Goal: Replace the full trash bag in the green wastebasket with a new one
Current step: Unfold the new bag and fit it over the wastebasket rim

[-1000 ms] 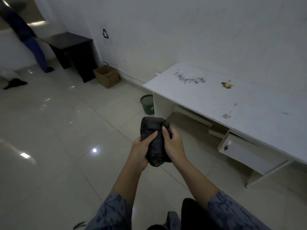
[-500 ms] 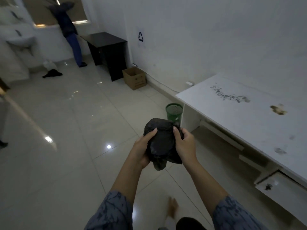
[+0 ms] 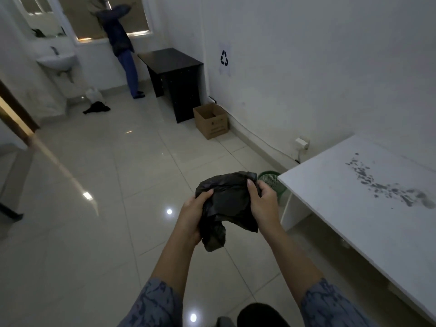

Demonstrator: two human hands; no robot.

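A crumpled black trash bag (image 3: 227,204) hangs in front of me at chest height, held between both hands. My left hand (image 3: 192,219) grips its left side with the thumb on top. My right hand (image 3: 264,204) pinches its upper right edge. The green mesh wastebasket (image 3: 273,182) stands on the floor just beyond my right hand, tucked against the left end of the white desk (image 3: 349,208). My right hand and the desk corner hide part of the wastebasket, and its inside is not visible.
An open cardboard box (image 3: 211,120) and a dark cabinet (image 3: 175,79) stand along the right wall. A person (image 3: 122,48) stands at the far window near a wall sink (image 3: 56,61). Dark cloth (image 3: 96,107) lies on the tiled floor.
The view has swung left and I have moved closer to the wastebasket. My hands have spread apart on the black bag, which now looks wider and looser.
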